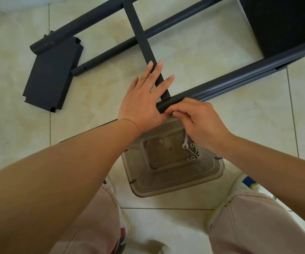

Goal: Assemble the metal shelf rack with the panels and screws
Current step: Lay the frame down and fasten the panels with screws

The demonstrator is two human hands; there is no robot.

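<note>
Two knees in pale trousers (258, 222) framed a clear plastic tub (175, 182) on the glossy beige floor tiles (203, 57), a few screws (192, 153) in its corner. Above it lay the black rack frame (230, 79). The left hand (144, 99) lay flat and spread on a crossbar; the right hand (197, 121) pinched something hidden at a tube end. A loose panel (50, 77) lay left.

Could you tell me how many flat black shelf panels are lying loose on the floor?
1. The loose shelf panel lies on the floor tiles at left, beside the tube ends. A dark surface at top right may be another, already mounted.
</note>
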